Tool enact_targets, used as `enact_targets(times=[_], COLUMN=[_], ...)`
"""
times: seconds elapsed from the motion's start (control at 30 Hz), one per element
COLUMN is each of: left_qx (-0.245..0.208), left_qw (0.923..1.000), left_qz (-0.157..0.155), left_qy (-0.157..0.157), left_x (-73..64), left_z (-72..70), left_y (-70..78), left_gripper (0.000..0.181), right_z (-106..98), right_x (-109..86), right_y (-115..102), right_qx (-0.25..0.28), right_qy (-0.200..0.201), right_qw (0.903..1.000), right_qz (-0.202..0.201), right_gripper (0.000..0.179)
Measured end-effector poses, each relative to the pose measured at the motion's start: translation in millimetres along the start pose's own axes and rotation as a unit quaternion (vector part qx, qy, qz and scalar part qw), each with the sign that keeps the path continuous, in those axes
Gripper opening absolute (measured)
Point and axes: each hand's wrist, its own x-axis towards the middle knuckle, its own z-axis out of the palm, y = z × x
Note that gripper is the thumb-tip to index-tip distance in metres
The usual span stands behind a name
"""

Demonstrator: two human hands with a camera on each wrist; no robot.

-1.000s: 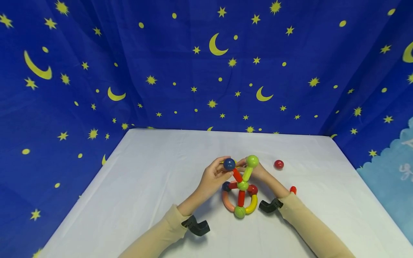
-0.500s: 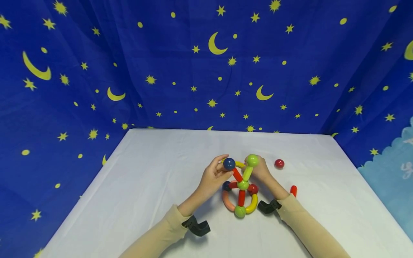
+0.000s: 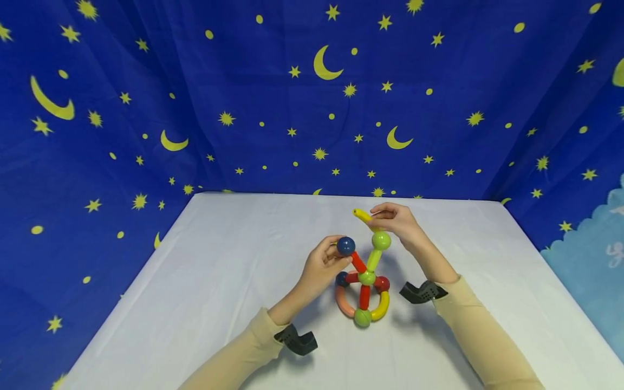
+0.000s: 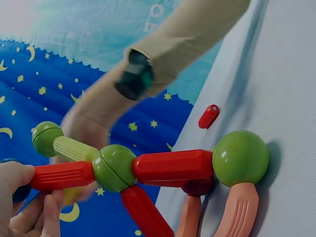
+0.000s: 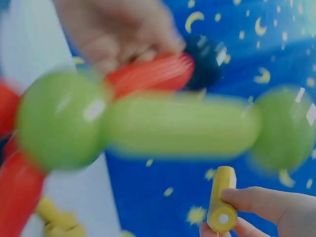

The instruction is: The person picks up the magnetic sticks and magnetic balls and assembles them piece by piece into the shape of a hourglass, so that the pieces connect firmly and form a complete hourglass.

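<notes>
Your right hand (image 3: pixel 397 221) pinches the yellow curved rod (image 3: pixel 362 215), held near but apart from the light green ball (image 3: pixel 381 241); your left hand (image 3: pixel 317 271) grips the red rod (image 3: pixel 359 264) beside the dark blue ball (image 3: pixel 346 246). It and the lime rod (image 3: pixel 374 260) lean out from 1 central green ball (image 3: pixel 367 278), so a knock from the yellow curved rod, or a left-hand tug, could part 1 joint or tip the frame (image 3: pixel 364 298).

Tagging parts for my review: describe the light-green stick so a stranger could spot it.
On the white table stands a toy model. From its central green ball, the light-green stick slants up, ending in another green ball near the right hand. Neighbouring sticks are all red.
</notes>
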Motion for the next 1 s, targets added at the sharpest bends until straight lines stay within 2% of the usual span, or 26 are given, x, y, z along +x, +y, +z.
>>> enact_targets(times=[0.17,0.33,0.5,0.67,1.0], left_qx=[-0.005,-0.006,-0.003,-0.003,0.0], left_qw=[0.9999,0.9998,0.9997,0.9999,1.0], left_qz=[-0.013,-0.02,-0.022,-0.01,0.004], left_qy=[0.001,-0.008,-0.006,-0.003,0.001], left_x=[-0.2,1.2,1.4,-0.9,-1.2], left_z=[0.3,-0.3,-0.8,-0.1,0.2], left_y=[0.2,0.3,0.5,-0.9,-1.4], left_gripper=[0.044,0.045,0.045,0.044,0.048], right_z=[3.1,5.2,7.0,9.0,9.2], right_x=[-8.0,-16.2,-21.3,-25.7,-26.7], right_y=[-28.3,-39.9,-43.6,-44.6,-36.9], right_qx=[-0.012,-0.038,-0.063,-0.083,-0.098], right_qy=[-0.042,-0.057,-0.051,-0.049,-0.055], right_qw=[0.9989,0.9975,0.9963,0.9943,0.9914], right_qz=[-0.018,-0.016,-0.029,-0.047,-0.067], right_gripper=[0.038,0.036,0.036,0.036,0.035])
